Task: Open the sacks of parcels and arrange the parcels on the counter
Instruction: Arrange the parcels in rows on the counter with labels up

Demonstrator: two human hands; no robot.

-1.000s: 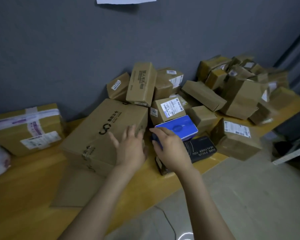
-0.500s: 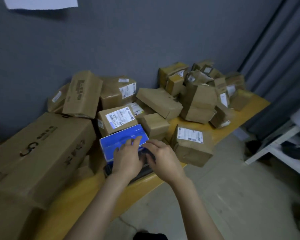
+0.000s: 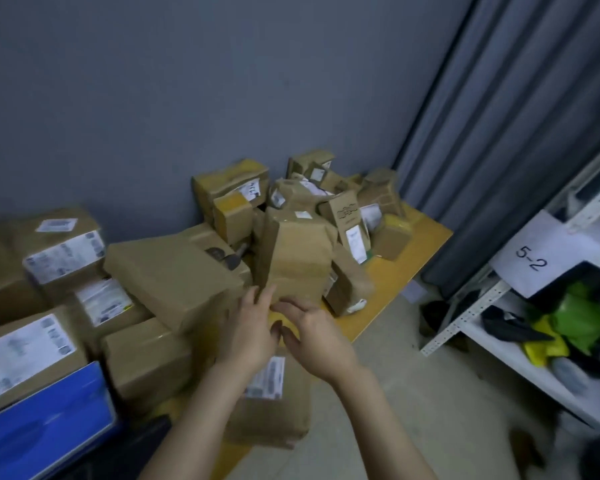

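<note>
Grey wall [image 3: 187, 98] backs the yellow wooden counter [image 3: 395, 282], where a tall brown cardboard parcel [image 3: 295, 258] stands leaning. Straight fingers of the left hand [image 3: 250, 327] touch its base; whether the right hand [image 3: 314, 339] holds anything is unclear. Stiff, likely light: grip both sides low.

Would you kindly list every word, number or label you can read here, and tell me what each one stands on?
"5-2": on the white paper sign fixed to the shelf rack.
White shipping label on a left parcel, and all the other parcel labels: too blurred to read.
Dark print on the small brown carton: too blurred to read.
Blue box: no text can be made out.
</note>
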